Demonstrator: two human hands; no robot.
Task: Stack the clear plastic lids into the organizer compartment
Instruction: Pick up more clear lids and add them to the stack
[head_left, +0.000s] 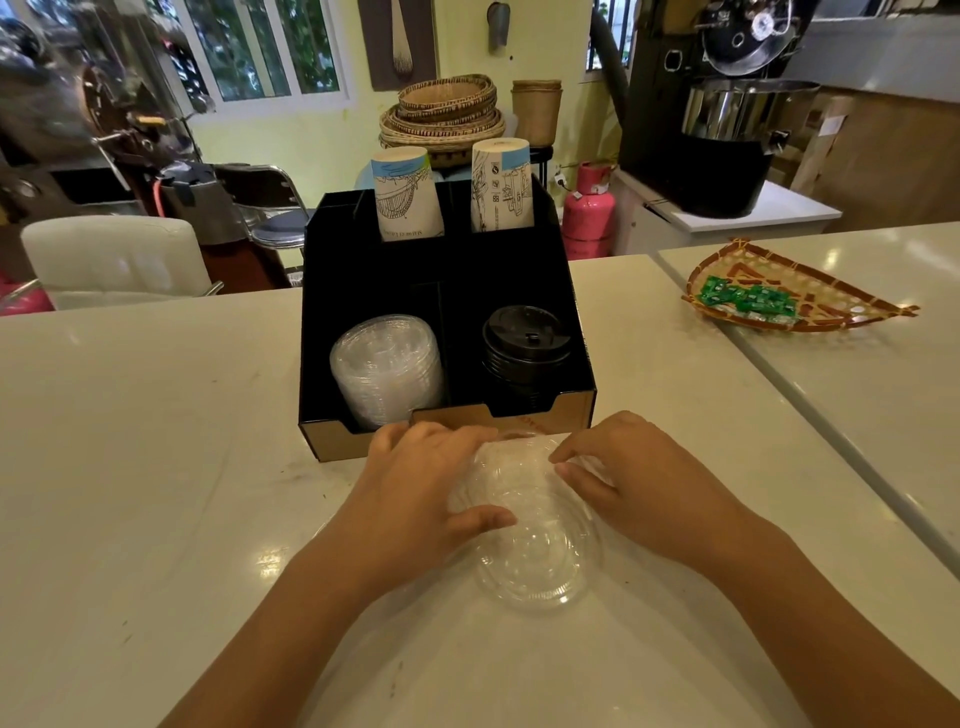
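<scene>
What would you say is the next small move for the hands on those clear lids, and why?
Probably close both hands around the loose clear lids and lift them: the left hand and right hand already rest on them, and the clear stack waits in the organizer.

A café: coffee roaster (727, 104), paper cups (408, 197), counter (130, 441).

A: Counter (156, 467)?
B: Pale, smooth, glossy; reflects lamps.
A: Organizer (447, 280)?
B: Matt black board, raw brown cardboard edge at near rim.
A: Lids?
B: Near clear lids (530, 540): thin glossy plastic. Black lids (525, 343): dull plastic.
A: Cups (405, 197)?
B: Printed paper, matt.
A: Far-right tray (795, 291)?
B: Woven cane.
</scene>
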